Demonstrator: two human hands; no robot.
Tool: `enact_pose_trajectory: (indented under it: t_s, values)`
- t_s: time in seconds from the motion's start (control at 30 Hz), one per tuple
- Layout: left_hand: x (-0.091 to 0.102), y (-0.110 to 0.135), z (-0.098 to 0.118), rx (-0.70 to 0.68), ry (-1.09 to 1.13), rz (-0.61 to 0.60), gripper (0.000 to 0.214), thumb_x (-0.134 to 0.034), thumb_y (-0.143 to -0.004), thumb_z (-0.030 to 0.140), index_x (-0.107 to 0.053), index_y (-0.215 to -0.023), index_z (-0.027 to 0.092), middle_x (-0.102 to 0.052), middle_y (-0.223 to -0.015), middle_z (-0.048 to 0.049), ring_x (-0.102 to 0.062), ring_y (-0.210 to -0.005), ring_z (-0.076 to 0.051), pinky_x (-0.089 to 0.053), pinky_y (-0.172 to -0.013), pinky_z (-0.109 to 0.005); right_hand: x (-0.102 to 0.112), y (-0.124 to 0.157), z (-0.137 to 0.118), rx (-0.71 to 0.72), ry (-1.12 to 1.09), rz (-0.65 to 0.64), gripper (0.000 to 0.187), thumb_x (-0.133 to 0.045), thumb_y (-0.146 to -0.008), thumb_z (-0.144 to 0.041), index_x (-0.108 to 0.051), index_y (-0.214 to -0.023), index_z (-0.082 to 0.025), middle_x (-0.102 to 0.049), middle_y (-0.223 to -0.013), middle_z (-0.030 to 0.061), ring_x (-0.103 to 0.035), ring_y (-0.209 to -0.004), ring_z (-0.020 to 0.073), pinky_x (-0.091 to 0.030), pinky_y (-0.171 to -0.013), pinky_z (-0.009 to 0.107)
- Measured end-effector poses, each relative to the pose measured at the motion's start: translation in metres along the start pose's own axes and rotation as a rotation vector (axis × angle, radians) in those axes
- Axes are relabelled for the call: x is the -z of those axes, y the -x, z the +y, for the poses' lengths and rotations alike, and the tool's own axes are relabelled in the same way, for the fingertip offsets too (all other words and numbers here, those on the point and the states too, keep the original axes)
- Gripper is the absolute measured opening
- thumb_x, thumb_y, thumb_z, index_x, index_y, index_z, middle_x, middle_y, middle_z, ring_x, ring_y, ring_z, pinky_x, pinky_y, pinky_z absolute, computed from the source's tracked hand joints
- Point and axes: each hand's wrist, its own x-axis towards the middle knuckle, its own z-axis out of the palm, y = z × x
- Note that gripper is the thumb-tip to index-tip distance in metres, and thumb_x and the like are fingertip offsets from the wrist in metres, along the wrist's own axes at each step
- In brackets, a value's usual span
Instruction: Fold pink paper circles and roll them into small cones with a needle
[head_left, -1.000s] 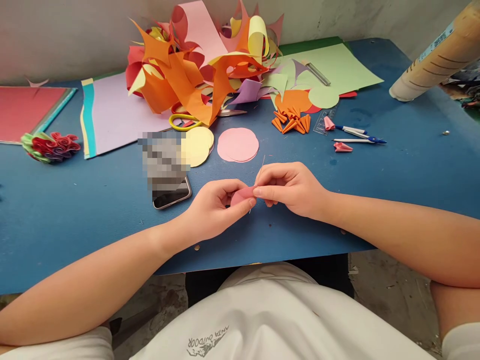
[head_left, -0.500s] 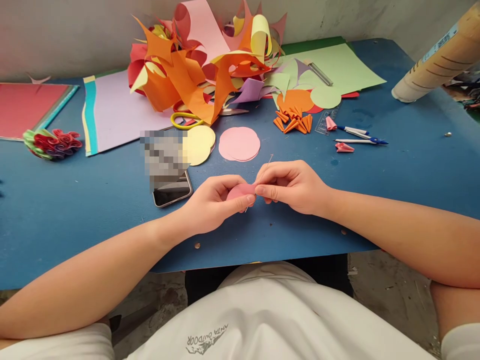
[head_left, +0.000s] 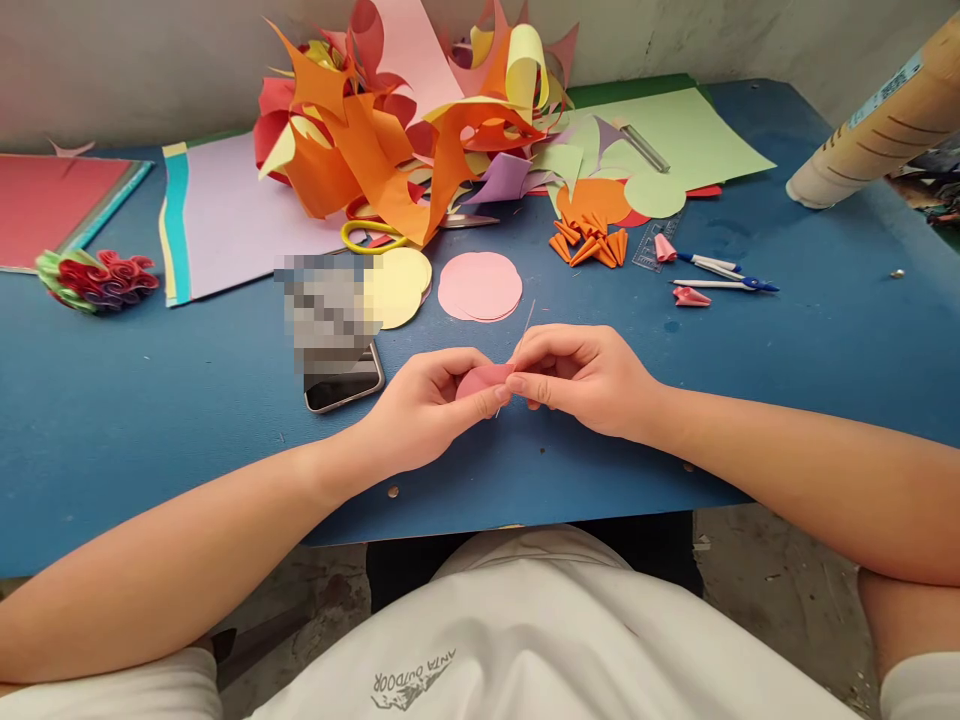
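Observation:
Between my hands, above the near part of the blue table, is a piece of pink paper (head_left: 480,379). My left hand (head_left: 442,400) pinches it between thumb and fingers from the left. The fingertips of my right hand (head_left: 581,378) close on its right edge, touching my left thumb. A thin needle-like stick (head_left: 530,318) rises past my right fingertips, and a short end shows below my thumbs. My fingers hide how the paper meets the stick. Beyond my hands lie pink paper circles (head_left: 480,286) and pale yellow paper circles (head_left: 396,288).
A phone (head_left: 345,381) lies left of my hands. Colourful paper scraps (head_left: 397,160) are heaped at the back beside scissors (head_left: 375,237). Orange paper cones (head_left: 592,243) and a compass (head_left: 739,282) sit to the right. A ruffled paper flower (head_left: 101,280) rests far left. A cardboard tube (head_left: 862,130) stands back right.
The thin stick leans slightly further left at its top, and my right fingers have shifted a little. Both hands keep their grip on the pink paper.

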Motion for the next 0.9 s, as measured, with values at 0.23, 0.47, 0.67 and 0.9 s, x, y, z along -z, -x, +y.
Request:
enact_pose_trajectory:
  t_s: [0.23, 0.47, 0.67, 0.9]
  values:
    - [-0.0022, 0.0005, 0.0039, 0.084, -0.008, 0.041, 0.024, -0.083, -0.079, 0.035, -0.074, -0.087, 0.015, -0.069, -0.074, -0.0012, -0.056, -0.067, -0.013, -0.044, -0.061, -0.024, 0.0006, -0.0004, -0.0049, -0.012, 0.104, 0.024, 0.011, -0.079, -0.088, -0.026, -0.076, -0.084, -0.016, -0.070, -0.078, 0.0026, -0.061, -0.063, 0.0104, -0.052, -0.057, 0.024]
    - [-0.0036, 0.0015, 0.0059, 0.064, -0.074, 0.060, 0.024, -0.076, -0.084, 0.039, -0.075, -0.085, 0.015, -0.067, -0.069, -0.0019, -0.056, -0.063, -0.013, -0.044, -0.056, -0.024, -0.0017, -0.0003, -0.0076, -0.078, -0.007, 0.034, 0.026, -0.088, -0.080, -0.036, -0.073, -0.078, -0.015, -0.070, -0.072, 0.0016, -0.062, -0.056, 0.0100, -0.052, -0.052, 0.024]
    - [-0.0033, 0.0023, 0.0066, 0.052, -0.114, 0.049, 0.024, -0.073, -0.085, 0.039, -0.073, -0.083, 0.014, -0.066, -0.067, -0.0010, -0.055, -0.063, -0.013, -0.041, -0.055, -0.024, -0.0029, -0.0009, -0.0048, -0.113, -0.092, 0.054, 0.031, -0.092, -0.075, -0.038, -0.071, -0.072, -0.015, -0.070, -0.068, 0.0012, -0.060, -0.054, 0.0093, -0.050, -0.049, 0.023]
    - [-0.0029, 0.0037, 0.0053, -0.004, -0.122, 0.054, 0.027, -0.071, -0.089, 0.040, -0.070, -0.080, 0.015, -0.067, -0.070, -0.0017, -0.058, -0.065, -0.014, -0.044, -0.058, -0.024, -0.0026, -0.0011, -0.0046, -0.116, -0.082, 0.045, 0.026, -0.090, -0.078, -0.037, -0.075, -0.082, -0.017, -0.071, -0.073, 0.0006, -0.061, -0.059, 0.0099, -0.054, -0.055, 0.024]
